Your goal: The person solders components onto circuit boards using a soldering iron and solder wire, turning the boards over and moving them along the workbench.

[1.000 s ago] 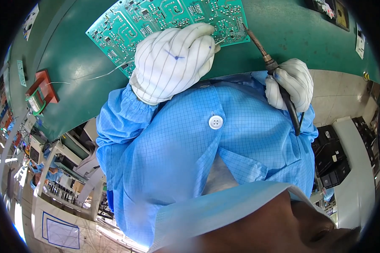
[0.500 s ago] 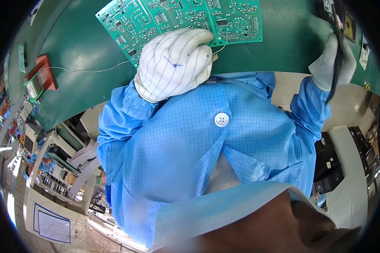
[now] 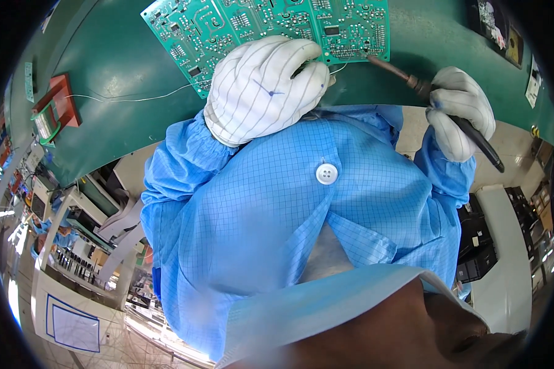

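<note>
While the gloved left hand (image 3: 264, 92) lies over the near edge of the green circuit board (image 3: 351, 40), its fingers are curled, the thumb and forefinger drawn together about a thin solder wire (image 3: 166, 96), whose short free end projects just beside the board's near edge. The gloved right hand (image 3: 465, 114), to the right of the board and nearer the wearer, is closed in a pen-like grip around a soldering iron (image 3: 420, 87); the iron slants toward the board, its tip at the near right part of the board, though contact cannot be told. The board, populated with small components, lies on a green worktable (image 3: 123, 132), its far edge cut off by the view. To the left of the board, the wire runs from a spool (image 3: 45, 125) in a red holder (image 3: 66, 101). To the right of the board, well apart, sits a dark tray (image 3: 500, 34) with pale material in it. On the wearer's side of the board is a blue checked smock (image 3: 258, 197) with a white button (image 3: 327, 174).
</note>
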Action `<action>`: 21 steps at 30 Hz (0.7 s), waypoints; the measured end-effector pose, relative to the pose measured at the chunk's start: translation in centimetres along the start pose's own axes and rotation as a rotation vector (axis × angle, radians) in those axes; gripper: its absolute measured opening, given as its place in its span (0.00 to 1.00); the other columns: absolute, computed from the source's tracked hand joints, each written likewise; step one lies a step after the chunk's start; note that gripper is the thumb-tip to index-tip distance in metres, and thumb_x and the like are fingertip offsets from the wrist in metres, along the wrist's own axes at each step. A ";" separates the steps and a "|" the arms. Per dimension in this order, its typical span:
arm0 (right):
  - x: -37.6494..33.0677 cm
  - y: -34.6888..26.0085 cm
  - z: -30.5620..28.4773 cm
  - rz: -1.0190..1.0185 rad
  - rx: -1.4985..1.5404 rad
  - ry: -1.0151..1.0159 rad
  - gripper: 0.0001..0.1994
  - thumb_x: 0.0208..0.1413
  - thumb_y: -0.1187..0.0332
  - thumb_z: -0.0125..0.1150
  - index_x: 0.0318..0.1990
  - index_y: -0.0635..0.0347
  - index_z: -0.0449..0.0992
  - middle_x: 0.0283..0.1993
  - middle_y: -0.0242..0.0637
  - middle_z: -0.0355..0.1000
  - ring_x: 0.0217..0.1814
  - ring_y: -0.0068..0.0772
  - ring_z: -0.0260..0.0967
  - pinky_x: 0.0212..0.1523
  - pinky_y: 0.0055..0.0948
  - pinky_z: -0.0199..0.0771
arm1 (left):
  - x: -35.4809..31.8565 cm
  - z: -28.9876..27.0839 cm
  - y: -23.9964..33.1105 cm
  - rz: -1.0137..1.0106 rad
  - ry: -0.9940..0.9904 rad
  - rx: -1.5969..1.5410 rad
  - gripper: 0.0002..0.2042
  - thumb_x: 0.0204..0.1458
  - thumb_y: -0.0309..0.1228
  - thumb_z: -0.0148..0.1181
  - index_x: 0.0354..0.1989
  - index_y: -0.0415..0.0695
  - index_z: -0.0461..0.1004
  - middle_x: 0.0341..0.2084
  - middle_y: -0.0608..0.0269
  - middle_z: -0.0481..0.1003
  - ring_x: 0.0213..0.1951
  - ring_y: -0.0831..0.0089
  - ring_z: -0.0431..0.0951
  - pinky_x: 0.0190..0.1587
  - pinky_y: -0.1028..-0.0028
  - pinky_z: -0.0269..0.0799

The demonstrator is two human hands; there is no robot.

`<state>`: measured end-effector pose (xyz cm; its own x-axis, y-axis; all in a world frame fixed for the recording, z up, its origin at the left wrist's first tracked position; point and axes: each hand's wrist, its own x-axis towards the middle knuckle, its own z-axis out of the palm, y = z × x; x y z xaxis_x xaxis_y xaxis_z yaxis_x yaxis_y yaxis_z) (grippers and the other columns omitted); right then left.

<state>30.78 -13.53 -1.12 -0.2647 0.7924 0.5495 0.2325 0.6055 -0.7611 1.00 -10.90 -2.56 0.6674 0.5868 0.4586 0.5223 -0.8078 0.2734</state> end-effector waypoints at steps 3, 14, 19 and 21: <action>1.2 -1.4 -0.7 0.090 -0.027 -0.108 0.11 0.30 0.76 0.61 0.27 0.66 0.73 0.26 0.44 0.71 0.25 0.43 0.66 0.27 0.43 0.68 | 0.6 0.3 0.1 0.007 0.028 0.007 0.09 0.40 0.34 0.67 0.32 0.55 0.76 0.37 0.70 0.75 0.37 0.70 0.77 0.37 0.72 0.75; 4.0 -0.8 -0.9 0.160 0.040 -0.260 0.11 0.32 0.72 0.62 0.27 0.65 0.73 0.25 0.42 0.71 0.25 0.42 0.64 0.27 0.38 0.65 | 0.4 0.6 0.2 0.012 0.028 0.053 0.09 0.39 0.34 0.67 0.31 0.56 0.76 0.36 0.71 0.74 0.35 0.71 0.77 0.35 0.73 0.74; 5.3 -0.1 -1.4 0.118 0.066 -0.362 0.11 0.33 0.71 0.62 0.28 0.65 0.74 0.26 0.41 0.71 0.25 0.41 0.64 0.27 0.36 0.64 | 0.1 0.9 0.3 0.008 0.044 0.068 0.09 0.39 0.34 0.67 0.31 0.56 0.76 0.36 0.71 0.75 0.35 0.71 0.77 0.36 0.73 0.74; 5.9 1.1 -2.1 0.065 0.103 -0.461 0.11 0.35 0.70 0.61 0.30 0.64 0.74 0.27 0.41 0.72 0.26 0.39 0.64 0.27 0.35 0.64 | 0.0 0.9 0.3 0.015 0.062 0.075 0.09 0.39 0.34 0.66 0.31 0.56 0.76 0.36 0.71 0.75 0.36 0.71 0.77 0.36 0.73 0.74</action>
<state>31.45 -8.04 2.02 -0.6454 0.6994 0.3070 0.1747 0.5265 -0.8320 1.67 -11.09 -3.22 0.6421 0.5683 0.5144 0.5528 -0.8082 0.2029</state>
